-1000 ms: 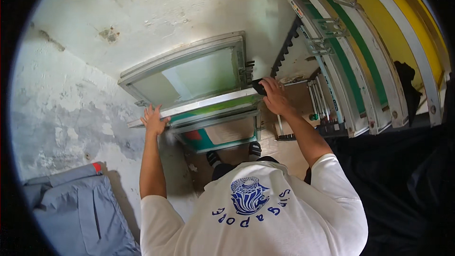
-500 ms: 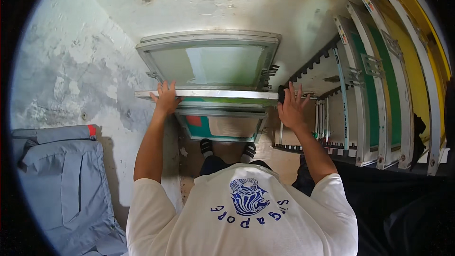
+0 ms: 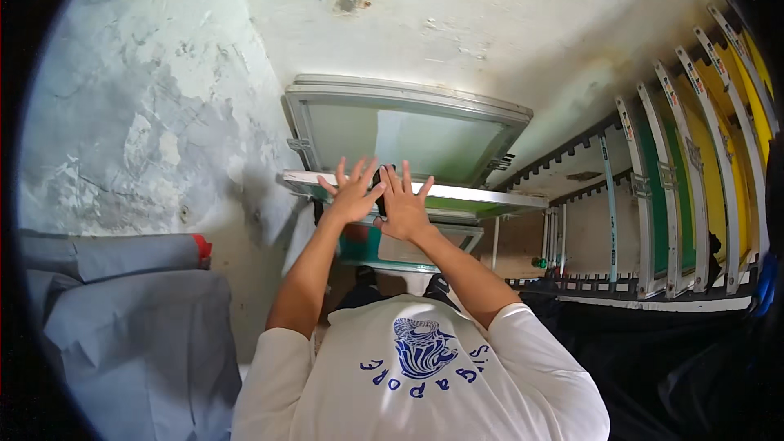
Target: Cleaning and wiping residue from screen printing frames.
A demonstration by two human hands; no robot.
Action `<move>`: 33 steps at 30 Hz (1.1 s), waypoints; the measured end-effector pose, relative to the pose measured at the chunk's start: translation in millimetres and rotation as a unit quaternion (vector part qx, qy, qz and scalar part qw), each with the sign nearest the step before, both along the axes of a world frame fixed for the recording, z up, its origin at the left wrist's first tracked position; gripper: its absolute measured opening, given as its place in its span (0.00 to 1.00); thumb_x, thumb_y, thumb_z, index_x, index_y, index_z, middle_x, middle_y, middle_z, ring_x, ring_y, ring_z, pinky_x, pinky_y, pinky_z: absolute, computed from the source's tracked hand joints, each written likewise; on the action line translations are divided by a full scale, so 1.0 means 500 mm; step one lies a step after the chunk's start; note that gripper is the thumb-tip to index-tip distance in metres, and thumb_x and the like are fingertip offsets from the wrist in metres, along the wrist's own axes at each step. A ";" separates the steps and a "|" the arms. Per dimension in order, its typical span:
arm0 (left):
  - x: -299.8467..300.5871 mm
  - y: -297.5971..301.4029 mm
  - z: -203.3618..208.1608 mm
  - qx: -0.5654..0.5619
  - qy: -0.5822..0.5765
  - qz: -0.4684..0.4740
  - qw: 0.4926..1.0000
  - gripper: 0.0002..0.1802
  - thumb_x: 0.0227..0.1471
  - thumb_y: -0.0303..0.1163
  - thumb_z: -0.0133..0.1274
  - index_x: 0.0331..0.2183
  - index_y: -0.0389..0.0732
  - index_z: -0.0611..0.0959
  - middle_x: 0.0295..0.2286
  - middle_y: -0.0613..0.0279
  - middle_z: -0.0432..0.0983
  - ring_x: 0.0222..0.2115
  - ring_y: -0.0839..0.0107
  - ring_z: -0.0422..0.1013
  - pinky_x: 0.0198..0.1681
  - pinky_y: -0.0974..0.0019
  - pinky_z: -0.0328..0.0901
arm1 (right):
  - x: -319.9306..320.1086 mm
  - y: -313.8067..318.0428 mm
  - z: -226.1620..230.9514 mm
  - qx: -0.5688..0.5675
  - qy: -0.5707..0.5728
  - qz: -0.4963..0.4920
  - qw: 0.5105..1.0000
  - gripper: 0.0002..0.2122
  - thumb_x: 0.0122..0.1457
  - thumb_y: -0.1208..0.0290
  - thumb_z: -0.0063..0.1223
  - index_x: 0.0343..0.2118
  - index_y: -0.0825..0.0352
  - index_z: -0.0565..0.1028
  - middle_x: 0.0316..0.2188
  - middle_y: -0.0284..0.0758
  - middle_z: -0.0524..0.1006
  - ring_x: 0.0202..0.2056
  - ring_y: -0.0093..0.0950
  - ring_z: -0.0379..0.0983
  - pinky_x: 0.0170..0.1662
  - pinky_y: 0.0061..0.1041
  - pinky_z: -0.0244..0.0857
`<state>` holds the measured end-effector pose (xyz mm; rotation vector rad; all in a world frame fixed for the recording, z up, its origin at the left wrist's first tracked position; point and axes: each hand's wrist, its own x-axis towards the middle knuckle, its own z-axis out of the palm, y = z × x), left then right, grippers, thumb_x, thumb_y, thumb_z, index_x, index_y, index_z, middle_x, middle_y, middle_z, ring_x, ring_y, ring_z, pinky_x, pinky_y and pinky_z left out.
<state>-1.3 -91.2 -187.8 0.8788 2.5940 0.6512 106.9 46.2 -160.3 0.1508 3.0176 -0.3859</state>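
Possibly the silver frame (image 3: 482, 194), standing left of the rack (image 3: 604, 287), could tip: the left hand (image 3: 353, 196) and right hand (image 3: 403, 206) meet well away from the rack, so an uneven push might swing its unheld, rack-side end. Each grip is wide, fingers spread at the top edge. Whether the right pins the black strip (image 3: 380, 203) between them, I cannot tell; loosely pressed, it might slip.

My right hand (image 3: 404, 208) has moved from the metal frame's (image 3: 482, 194) right end to beside my left hand (image 3: 353, 198).
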 end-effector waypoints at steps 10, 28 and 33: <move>0.038 0.061 0.018 0.016 0.105 0.017 0.994 0.22 0.67 0.50 0.48 0.58 0.58 0.80 0.66 0.60 0.63 0.71 0.45 0.45 0.61 0.12 0.18 | -0.030 0.073 -0.023 -0.227 0.038 -0.075 0.970 0.66 0.44 0.54 0.76 0.76 0.60 0.33 0.73 0.49 0.55 0.75 0.45 0.45 0.68 0.68 0.23; -0.176 -0.195 -0.055 0.127 0.210 0.115 0.963 0.19 0.69 0.43 0.46 0.49 0.45 0.85 0.55 0.60 0.77 0.63 0.49 0.64 0.64 0.24 0.49 | -0.034 0.072 -0.019 -0.179 0.048 -0.098 0.978 0.60 0.43 0.57 0.75 0.76 0.57 0.44 0.73 0.39 0.57 0.72 0.42 0.52 0.68 0.70 0.22; -0.105 -0.090 -0.005 0.015 0.202 0.033 0.979 0.19 0.69 0.45 0.45 0.49 0.46 0.86 0.52 0.65 0.80 0.65 0.53 0.63 0.65 0.17 0.39 | -0.031 0.067 -0.017 -0.184 0.055 -0.090 0.977 0.62 0.40 0.55 0.77 0.76 0.56 0.45 0.74 0.39 0.56 0.73 0.43 0.50 0.68 0.71 0.21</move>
